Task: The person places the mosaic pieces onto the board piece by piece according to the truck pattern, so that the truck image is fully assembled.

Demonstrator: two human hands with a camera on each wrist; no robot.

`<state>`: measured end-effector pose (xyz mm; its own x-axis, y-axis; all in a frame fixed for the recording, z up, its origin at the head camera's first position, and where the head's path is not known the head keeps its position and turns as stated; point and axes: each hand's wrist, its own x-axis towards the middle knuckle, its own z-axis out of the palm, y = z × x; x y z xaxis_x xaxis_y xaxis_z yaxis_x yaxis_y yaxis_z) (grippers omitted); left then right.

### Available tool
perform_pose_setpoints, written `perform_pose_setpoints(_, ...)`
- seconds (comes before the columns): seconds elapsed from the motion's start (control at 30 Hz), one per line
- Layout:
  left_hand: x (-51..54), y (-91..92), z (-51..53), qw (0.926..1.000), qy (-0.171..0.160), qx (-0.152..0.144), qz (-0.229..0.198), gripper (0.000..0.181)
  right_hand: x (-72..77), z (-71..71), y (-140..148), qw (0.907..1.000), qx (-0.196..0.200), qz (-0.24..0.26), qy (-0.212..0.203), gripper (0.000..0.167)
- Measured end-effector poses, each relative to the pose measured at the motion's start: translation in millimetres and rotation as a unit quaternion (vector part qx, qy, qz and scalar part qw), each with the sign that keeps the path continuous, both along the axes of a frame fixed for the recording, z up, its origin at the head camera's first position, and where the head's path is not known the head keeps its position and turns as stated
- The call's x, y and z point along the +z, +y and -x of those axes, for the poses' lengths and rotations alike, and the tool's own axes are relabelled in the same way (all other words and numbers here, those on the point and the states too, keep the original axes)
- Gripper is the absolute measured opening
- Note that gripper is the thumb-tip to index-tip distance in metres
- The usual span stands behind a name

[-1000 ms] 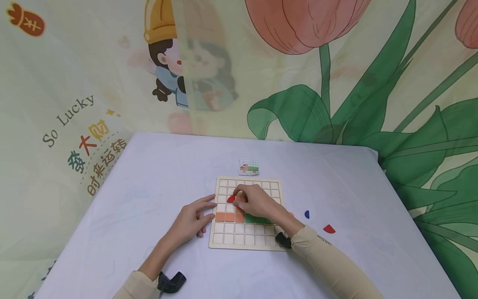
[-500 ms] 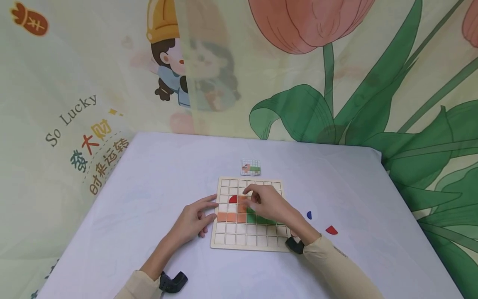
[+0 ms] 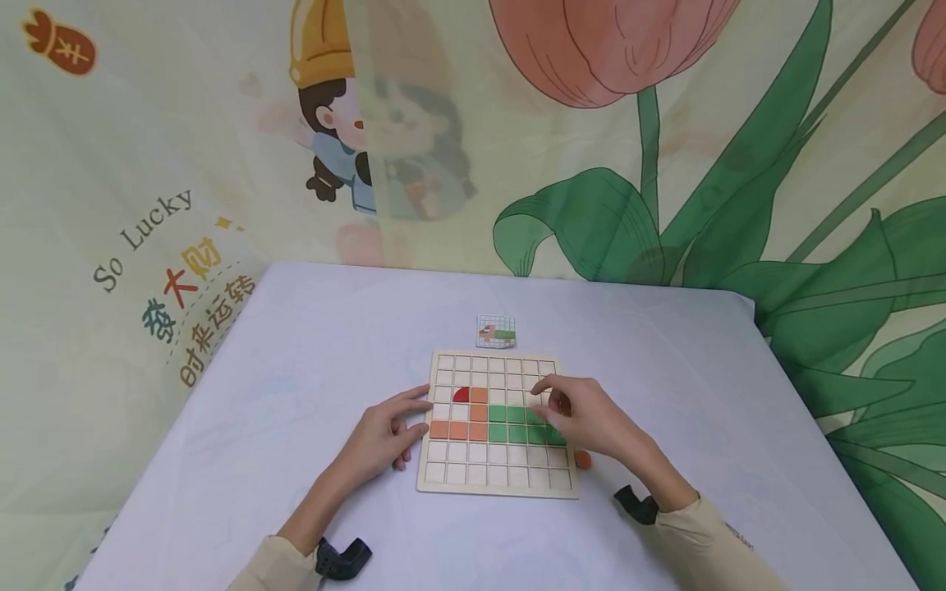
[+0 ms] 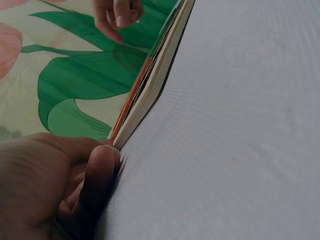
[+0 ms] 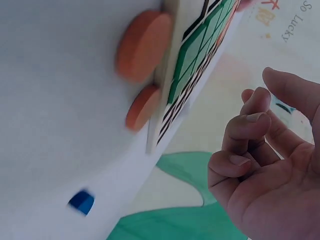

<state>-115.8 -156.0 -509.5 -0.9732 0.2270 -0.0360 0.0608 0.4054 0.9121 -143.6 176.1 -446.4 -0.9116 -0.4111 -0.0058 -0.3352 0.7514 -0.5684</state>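
A wooden grid board (image 3: 498, 474) lies on the table with orange square tiles (image 3: 458, 430), a red quarter-circle tile (image 3: 461, 396) and green square tiles (image 3: 507, 432) set in it. My left hand (image 3: 375, 439) touches the board's left edge with its fingertips and thumb. In the left wrist view, finger and thumb meet that wooden edge. My right hand (image 3: 591, 413) hovers over the board's right side, fingers loosely bent and holding nothing, with thumb and index apart in the right wrist view. It covers part of the green tiles.
Two rounded orange pieces (image 5: 144, 47) lie against the board's right edge, and a dark blue piece (image 5: 81, 201) lies farther off. A small printed pattern card (image 3: 496, 331) lies behind the board. Behind the table hangs a printed cloth (image 3: 421, 238).
My right hand has let go of the red quarter-circle tile, leaving it on the board, and moved right. The arm now hides the loose blue and red pieces. My left hand stays put.
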Motion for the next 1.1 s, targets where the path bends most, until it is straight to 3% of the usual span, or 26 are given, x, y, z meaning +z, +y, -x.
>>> perform_pose_setpoints(0.3,0.2,0.3,0.4,1.0000,-0.004,0.000,0.006,0.040,2.3,-12.5,45.8,0.9993,-0.035,-0.015,-0.001,0.022)
perform_pose_setpoints(0.77,1.2,-1.4,-0.3,1.0000,-0.006,-0.001,0.003,0.040,-10.8,-42.2,113.2,0.9945,-0.089,-0.048,-0.026,0.021)
perform_pose_setpoints(1.1,2.1,-0.9,-0.3,0.9999,-0.012,0.000,0.002,0.041,-19.3,-49.7,156.4,0.9953,-0.075,-0.047,-0.040,0.019)
